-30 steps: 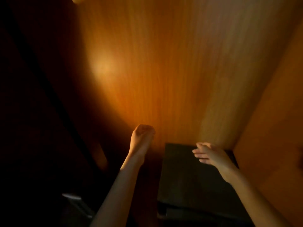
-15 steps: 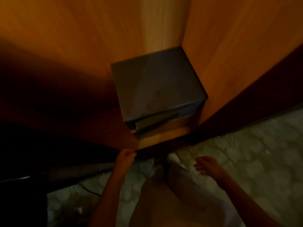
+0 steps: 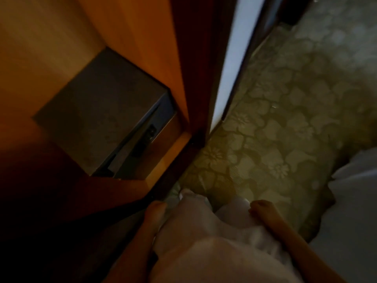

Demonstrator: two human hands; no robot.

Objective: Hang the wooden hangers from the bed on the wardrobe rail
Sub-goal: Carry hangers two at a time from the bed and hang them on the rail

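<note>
No hanger and no rail are in view. The orange wooden wardrobe interior [image 3: 51,48] fills the upper left. My left hand [image 3: 156,210] hangs low beside my body, fingers curled, holding nothing. My right hand [image 3: 260,208] hangs at my right side, fingers loosely curled, also empty. Both hands are blurred and dim. The white bed edge [image 3: 357,190] shows at the right margin.
A dark grey safe box [image 3: 98,119] sits on the wardrobe floor in its corner. The dark red wardrobe side panel [image 3: 195,68] and a pale door edge [image 3: 230,64] stand right of it. Patterned floral carpet [image 3: 275,129] covers the floor. My light clothing [image 3: 204,231] fills the bottom centre.
My view has swung down and to the right, away from the wardrobe interior toward the carpet and bed. Both hands have dropped from inside the wardrobe to my sides.
</note>
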